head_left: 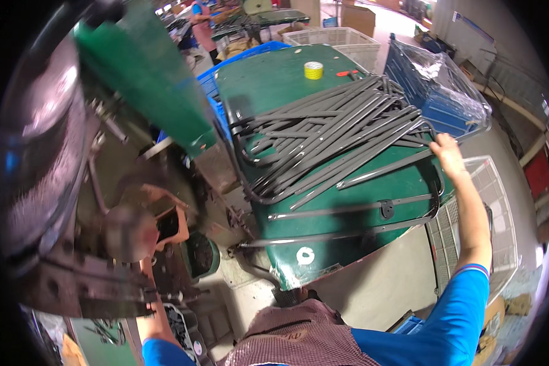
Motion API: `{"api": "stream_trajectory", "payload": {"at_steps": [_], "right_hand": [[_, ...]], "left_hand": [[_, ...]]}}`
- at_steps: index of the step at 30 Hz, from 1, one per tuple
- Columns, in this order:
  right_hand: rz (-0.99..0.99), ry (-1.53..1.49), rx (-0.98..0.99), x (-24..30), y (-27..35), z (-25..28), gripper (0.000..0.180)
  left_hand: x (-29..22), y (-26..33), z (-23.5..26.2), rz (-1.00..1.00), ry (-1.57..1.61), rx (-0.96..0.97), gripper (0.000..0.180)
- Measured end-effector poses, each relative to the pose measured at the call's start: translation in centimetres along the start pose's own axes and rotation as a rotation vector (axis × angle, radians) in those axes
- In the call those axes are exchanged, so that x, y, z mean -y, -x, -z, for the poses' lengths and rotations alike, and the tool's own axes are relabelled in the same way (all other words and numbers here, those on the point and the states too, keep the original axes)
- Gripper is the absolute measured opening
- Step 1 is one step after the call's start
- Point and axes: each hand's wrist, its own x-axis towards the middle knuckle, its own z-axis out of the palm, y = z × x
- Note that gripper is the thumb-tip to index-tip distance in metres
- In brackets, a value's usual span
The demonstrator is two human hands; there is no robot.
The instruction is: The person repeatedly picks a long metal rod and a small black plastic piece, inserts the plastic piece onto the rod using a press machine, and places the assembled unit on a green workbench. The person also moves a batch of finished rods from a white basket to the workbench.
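Note:
Dark grey bent metal tubes lie in a crossed pile on a green table. At the table's right edge my right hand has its fingers curled at the rounded end of a bent tube. Nearer me lies a U-shaped tube with a small black round fitting on one leg. My left arm reaches up at the left beside a dark metal machine. The left hand is mostly hidden behind machine parts and blurred, so its fingers cannot be read.
Yellow tape and a red-handled tool sit at the table's far end. A white crate stands at right, a plastic-wrapped blue crate beyond. A green panel hangs at upper left. Another person stands far back.

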Motion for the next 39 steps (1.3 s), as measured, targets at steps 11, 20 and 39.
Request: {"api": "stream_trajectory", "payload": {"at_steps": [11, 20, 39], "right_hand": [[0.157, -0.186, -0.164, 11.6, -0.3, 13.2, 0.029], [0.486, -0.449, 0.22, 26.3, 1.6, 16.9, 0.032], [0.659, -0.827, 0.566, 38.0, 6.6, 15.4, 0.035]], "left_hand": [[-8.7, 6.3, 2.4, 0.33, 0.437, -0.117, 0.008], [-13.2, 6.1, 7.9, 0.593, 1.021, -0.066, 0.009], [-22.4, 17.1, 14.6, 0.622, 1.13, 0.067, 0.014]]}}
